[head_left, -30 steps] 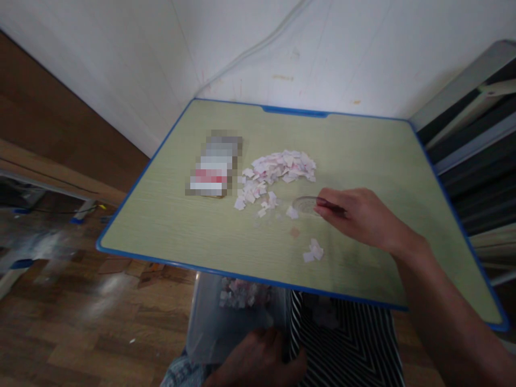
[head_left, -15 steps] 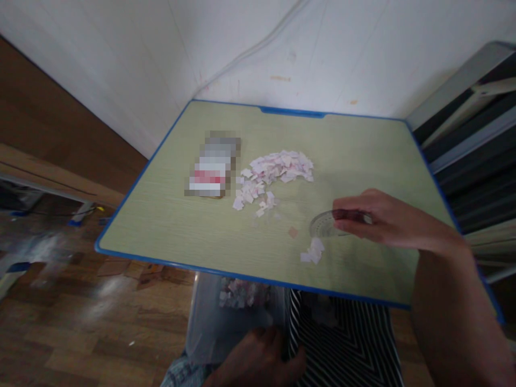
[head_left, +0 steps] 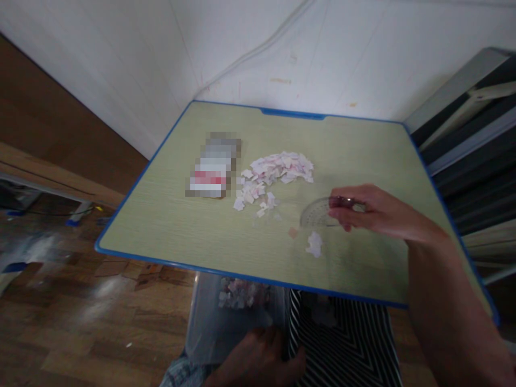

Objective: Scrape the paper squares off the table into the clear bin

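A clear half-round protractor point(head_left: 316, 213) is pinched by its right end in my right hand point(head_left: 358, 208), tilted over the table. Just below it on the tabletop lies a small clump of pale paper bits point(head_left: 315, 244), and a single orange-pink square point(head_left: 293, 233) sits to its left. Farther back spreads a pile of torn pinkish-white paper bits point(head_left: 282, 166), trailing toward the front left. Low in my lap, my left hand point(head_left: 258, 357) curls over the near right rim of a clear plastic bin point(head_left: 205, 322); its fingertips are hidden. Paper scraps point(head_left: 244, 293) fill part of the bin.
The pale green folding table point(head_left: 169, 226) has a blue edge and stands against a white wall point(head_left: 342, 59). A pixelated flat object point(head_left: 213, 166) lies on its left side. Striped cloth point(head_left: 346, 338) covers my lap. A dark rack-like frame point(head_left: 479, 140) stands at the right.
My right hand and the protractor have moved slightly left and away from me. The small paper clump below has shifted and bunched together. My left hand has stayed in place.
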Tool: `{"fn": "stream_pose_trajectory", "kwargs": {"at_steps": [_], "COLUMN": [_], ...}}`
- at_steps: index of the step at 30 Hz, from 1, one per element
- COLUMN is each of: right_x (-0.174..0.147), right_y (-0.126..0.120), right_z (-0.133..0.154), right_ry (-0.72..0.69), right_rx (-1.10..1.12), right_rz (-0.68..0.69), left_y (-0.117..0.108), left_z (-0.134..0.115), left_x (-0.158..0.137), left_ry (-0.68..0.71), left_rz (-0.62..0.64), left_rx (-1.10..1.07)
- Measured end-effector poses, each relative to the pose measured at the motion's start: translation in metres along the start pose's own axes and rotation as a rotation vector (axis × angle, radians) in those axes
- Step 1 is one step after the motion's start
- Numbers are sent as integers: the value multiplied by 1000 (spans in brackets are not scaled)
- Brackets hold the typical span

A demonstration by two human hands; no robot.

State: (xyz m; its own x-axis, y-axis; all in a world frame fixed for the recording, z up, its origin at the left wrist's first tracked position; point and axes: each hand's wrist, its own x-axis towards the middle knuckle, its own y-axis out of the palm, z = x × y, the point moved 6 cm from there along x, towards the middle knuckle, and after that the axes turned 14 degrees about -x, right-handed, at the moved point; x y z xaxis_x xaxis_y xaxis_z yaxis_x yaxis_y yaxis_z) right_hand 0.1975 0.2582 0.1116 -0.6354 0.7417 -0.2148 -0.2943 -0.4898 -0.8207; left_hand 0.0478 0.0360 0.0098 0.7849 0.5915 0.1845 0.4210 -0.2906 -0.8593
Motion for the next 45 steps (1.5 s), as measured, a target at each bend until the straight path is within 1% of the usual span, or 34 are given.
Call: {"fn": "stream_pose_trajectory", "kwargs": {"at_steps": [1, 2, 4, 6, 8, 10, 13, 16, 19, 21, 25, 28, 29, 31, 34, 36, 39, 41, 45], "right_x": [4, 8, 17, 23, 25, 23, 16, 10, 11, 16, 28, 32, 31, 26, 15, 10, 11, 18, 31], "right_y": [2, 6, 20, 32, 38, 35, 21, 15, 14, 19, 36, 44, 43, 34, 10, 5, 11, 20, 40], "right_z": [1, 3, 8, 15, 22, 22, 5, -17, -27, -24, -5, 7, 10, 8, -8, -18, -26, -22, 0], "right_ry": [9, 19, 22, -4, -37, -30, 78, 188, 246, 256, 242, 173, 145, 122, 174, 206, 246, 254, 224], "right_rx": [6, 11, 27, 56, 97, 125, 118, 118, 129, 133, 156, 199, 224, 279, 315, 306, 262, 239, 218], "right_rz": [-31, -30, 10, 41, 68, 63, 57, 151, 168, 171, 189, 188, 185, 140, 24, 66, 153, 185, 212], "left_y": [1, 2, 3, 2, 3, 3, 6, 10, 7, 3, -2, -1, -1, 0, 0, -1, -2, -3, -4], "left_z": [0, 1, 1, 1, 1, 1, 2, 2, 1, 1, 1, 1, 1, 1, 1, 1, 0, 0, 1], "left_x": [0, 0, -1, -2, -2, -2, -3, -5, -4, -2, 1, 0, 0, 0, 0, 0, 1, 2, 2], "left_ry": [-6, -12, -23, -20, -15, -16, -24, -27, -16, -15, -21, -12, -15, -23, -29, -29, -28, -29, -22], "left_rz": [13, 21, 22, 15, 26, 41, 61, 67, 51, 46, 32, 12, 8, 1, 1, 12, 31, 28, 2], "left_rx": [-6, -9, 2, 20, 27, 24, 18, -2, 3, 8, 8, 14, 15, 16, 10, 11, 9, 6, 15]}}
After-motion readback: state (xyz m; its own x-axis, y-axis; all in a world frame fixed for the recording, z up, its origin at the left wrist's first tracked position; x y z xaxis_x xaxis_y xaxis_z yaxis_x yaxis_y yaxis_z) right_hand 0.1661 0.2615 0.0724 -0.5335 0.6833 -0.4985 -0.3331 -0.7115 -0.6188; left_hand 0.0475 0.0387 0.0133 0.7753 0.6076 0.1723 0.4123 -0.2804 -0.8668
